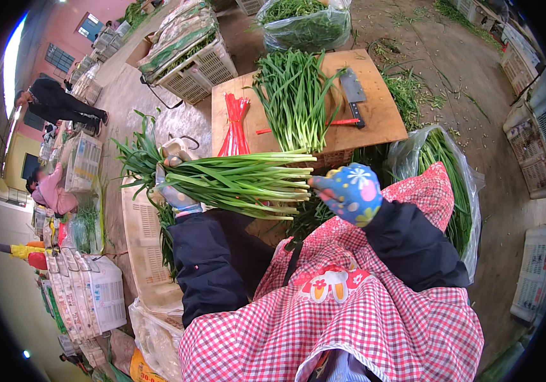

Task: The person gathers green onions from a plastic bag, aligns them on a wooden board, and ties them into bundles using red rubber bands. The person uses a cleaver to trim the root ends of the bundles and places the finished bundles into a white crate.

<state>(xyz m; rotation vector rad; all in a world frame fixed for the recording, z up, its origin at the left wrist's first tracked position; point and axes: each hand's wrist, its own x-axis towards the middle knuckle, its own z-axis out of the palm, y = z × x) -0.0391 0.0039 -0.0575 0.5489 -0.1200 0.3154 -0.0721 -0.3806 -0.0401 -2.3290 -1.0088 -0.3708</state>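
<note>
My left hand, in a patterned fabric glove, is wrapped around a bunch of leafy green stalks. The bunch lies sideways, its leaf tips hanging off to the left and its pale cut ends to the right. At those pale ends is my right hand, in a blue flowered glove with bare fingertips; whether it pinches a stalk I cannot tell. Beyond the bunch, a pile of similar stalks rests on a wooden board. Left of the pile are red tie strips, and to its right a cleaver.
A single red strip crosses the board by the cleaver handle. Plastic-lined greens stand at my right, a plastic crate at my left. Another crate and a bag of greens are beyond the board. Two people are farther left.
</note>
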